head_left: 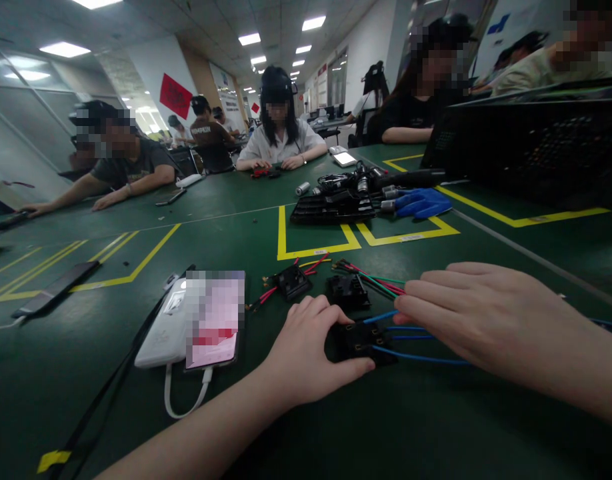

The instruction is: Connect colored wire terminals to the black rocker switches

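Note:
My left hand point(313, 350) grips a small black plastic block point(363, 337) with metal contacts on its top, thumb on the near side and fingers on the far side. Several blue wires point(421, 359) run from the block to the right, passing under my right hand point(471, 310). The right fingers are pinched together around the uppermost blue wire close to the block; the fingertips are partly hidden. Just beyond lie two similar black blocks: one point(292, 281) with red and yellow wires, another point(348, 291) beside red and green wires point(379, 281).
Left of my hands lie a white power bank point(169, 320) and a phone point(223, 317), joined by a white cable. Black tools and parts point(336, 207) and a blue glove point(421, 203) are farther back. A large black case point(526, 150) stands right. People sit around the green table point(226, 233).

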Demonstrator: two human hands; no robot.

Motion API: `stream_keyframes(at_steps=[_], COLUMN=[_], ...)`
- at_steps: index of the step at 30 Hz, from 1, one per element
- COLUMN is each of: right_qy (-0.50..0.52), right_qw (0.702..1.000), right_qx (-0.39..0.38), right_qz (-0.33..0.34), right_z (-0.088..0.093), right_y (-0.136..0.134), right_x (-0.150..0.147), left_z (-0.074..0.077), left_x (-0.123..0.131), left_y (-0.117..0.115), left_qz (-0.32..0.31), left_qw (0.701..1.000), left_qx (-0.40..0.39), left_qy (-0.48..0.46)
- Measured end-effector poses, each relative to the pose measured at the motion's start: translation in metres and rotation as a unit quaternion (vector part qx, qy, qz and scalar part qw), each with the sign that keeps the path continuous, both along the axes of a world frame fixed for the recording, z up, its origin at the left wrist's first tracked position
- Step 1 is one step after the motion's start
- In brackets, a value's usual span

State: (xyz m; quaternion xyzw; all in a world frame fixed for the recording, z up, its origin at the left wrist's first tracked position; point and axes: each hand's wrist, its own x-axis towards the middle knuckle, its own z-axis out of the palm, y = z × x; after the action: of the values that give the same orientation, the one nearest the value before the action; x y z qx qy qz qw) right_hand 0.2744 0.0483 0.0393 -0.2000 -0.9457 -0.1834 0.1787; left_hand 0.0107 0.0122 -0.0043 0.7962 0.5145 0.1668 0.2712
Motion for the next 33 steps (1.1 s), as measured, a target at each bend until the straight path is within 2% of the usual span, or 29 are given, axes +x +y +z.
stream_keyframes(at_steps=[3, 5, 8, 11, 14, 17, 20, 22, 24, 26, 30, 33], right_qy=[-0.003, -0.019, -0.058, -0.066, -0.041, -0.009, -0.001, -0.002, 0.000, -0.010, -0.069, -0.084], right_qw=[1.000, 0.996, 0.972, 0.955, 0.973, 0.996, 1.000, 0.999, 1.000, 0.996, 0.965, 0.952], right_qx=[-0.011, -0.081, -0.208, -0.266, -0.212, -0.082, 0.021, 0.037, 0.003, -0.077, -0.220, -0.261], right_qz=[-0.009, -0.037, -0.094, -0.112, -0.082, -0.028, -0.002, 0.002, -0.003, -0.040, -0.122, -0.140], right_z=[-0.001, -0.006, -0.015, -0.019, -0.015, -0.007, 0.001, 0.002, -0.001, -0.005, -0.014, -0.017], right_y=[0.001, 0.007, 0.017, 0.021, 0.019, 0.010, -0.003, -0.007, -0.004, 0.003, 0.017, 0.020], right_x=[0.001, 0.001, 0.002, 0.002, 0.001, 0.000, -0.002, -0.003, -0.002, 0.000, 0.002, 0.001], left_z=[0.001, 0.001, 0.002, 0.002, 0.002, 0.001, 0.001, 0.001, 0.001, 0.002, 0.002, 0.002], left_x=[0.000, 0.000, 0.000, 0.000, 0.000, 0.001, 0.001, 0.001, 0.002, 0.002, 0.002, 0.002], left_y=[0.000, 0.000, 0.000, 0.000, 0.000, 0.000, -0.001, -0.001, -0.002, -0.002, 0.000, 0.001], left_qz=[0.001, 0.000, 0.002, 0.004, 0.004, 0.003, 0.004, 0.004, 0.003, 0.002, 0.003, 0.004], left_qw=[1.000, 1.000, 1.000, 1.000, 1.000, 1.000, 1.000, 1.000, 1.000, 1.000, 1.000, 1.000], left_qx=[-0.005, -0.009, -0.011, -0.009, -0.009, -0.010, -0.008, -0.004, -0.002, -0.006, -0.010, -0.008], left_qy=[0.001, -0.001, -0.003, -0.003, -0.007, -0.006, 0.000, 0.004, 0.007, 0.009, 0.009, 0.009])
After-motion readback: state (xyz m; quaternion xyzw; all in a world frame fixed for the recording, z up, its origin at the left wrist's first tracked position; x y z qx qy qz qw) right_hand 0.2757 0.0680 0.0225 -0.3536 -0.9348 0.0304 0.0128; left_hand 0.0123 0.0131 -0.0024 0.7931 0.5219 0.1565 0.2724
